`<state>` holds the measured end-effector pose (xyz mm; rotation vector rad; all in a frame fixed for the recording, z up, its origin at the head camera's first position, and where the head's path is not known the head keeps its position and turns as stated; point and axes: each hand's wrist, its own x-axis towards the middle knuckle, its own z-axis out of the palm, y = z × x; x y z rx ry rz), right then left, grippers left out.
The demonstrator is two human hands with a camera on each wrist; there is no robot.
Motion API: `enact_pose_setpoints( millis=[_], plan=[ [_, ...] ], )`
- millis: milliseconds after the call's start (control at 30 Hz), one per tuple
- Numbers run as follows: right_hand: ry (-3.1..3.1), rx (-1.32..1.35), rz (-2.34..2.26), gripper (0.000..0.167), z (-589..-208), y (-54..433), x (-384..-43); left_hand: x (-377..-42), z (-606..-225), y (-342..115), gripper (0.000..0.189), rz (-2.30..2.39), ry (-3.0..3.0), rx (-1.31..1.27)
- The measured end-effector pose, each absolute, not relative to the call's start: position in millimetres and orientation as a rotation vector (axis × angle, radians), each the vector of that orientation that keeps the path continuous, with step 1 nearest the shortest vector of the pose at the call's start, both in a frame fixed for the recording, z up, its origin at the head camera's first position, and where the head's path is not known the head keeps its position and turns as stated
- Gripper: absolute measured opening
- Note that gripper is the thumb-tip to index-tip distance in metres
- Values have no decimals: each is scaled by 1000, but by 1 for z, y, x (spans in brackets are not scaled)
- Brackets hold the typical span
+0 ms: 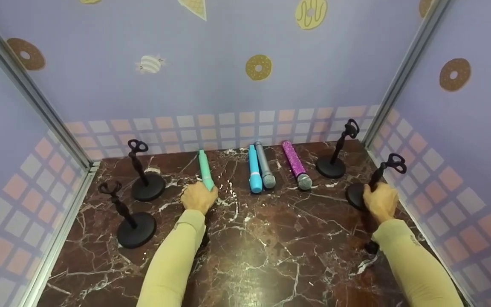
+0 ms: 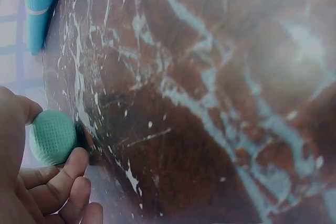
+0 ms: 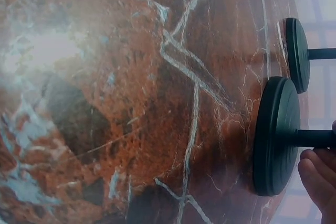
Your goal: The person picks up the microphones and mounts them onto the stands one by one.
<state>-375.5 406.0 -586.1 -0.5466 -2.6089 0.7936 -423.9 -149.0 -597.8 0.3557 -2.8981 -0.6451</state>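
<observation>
My left hand [image 1: 198, 198] holds the near end of a mint-green microphone [image 1: 205, 169] that lies pointing toward the back wall. In the left wrist view, thumb and fingers close around its round textured head [image 2: 53, 138]. On the right, my right hand [image 1: 381, 200] grips the stem of a black microphone stand [image 1: 355, 196] just above its round base. The right wrist view shows the fingertips [image 3: 315, 174] at that stem [image 3: 314, 138]. A second black stand [image 1: 330, 167] stands behind it.
Between my hands lie a blue microphone [image 1: 254, 169], a grey microphone [image 1: 265, 165] and a purple glittery microphone [image 1: 295, 162]. Two more black stands, a rear one [image 1: 148, 187] and a front one [image 1: 136, 230], are at the left. Patterned walls enclose the marble-look table [image 1: 262, 256].
</observation>
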Motion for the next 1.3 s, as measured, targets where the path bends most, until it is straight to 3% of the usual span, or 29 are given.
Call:
enact_pose_setpoints(
  millis=[1300],
  plan=[
    [-2604,-208,756,31,-594,387,-336,-368,-589,-132,47,-622,-2983,310]
  ],
)
